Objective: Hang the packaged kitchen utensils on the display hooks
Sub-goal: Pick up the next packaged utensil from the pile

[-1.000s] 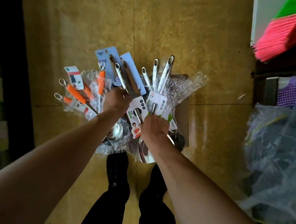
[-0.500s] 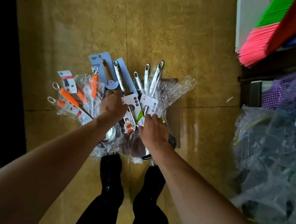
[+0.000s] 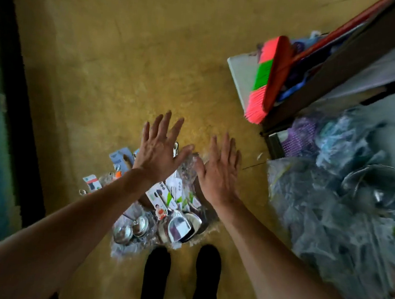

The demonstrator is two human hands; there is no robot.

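Left hand point(image 3: 159, 151) and right hand point(image 3: 218, 176) hovered flat, fingers splayed, holding nothing, just apart above the packaged utensils point(image 3: 169, 211), a crinkly plastic heap of steel ladles. Mottled yellow floor point(image 3: 127, 69) stretched toward 12 o'clock; bristly pink-green broom point(image 3: 263, 83) at 2, filmy bundles point(image 3: 335, 217) at 3.

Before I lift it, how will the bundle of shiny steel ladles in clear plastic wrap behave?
The bundle of shiny steel ladles in clear plastic wrap is probably heavy for its size: several metal bowls show. Its crinkled wrap looks slippery and loose, so the ladles may shift.
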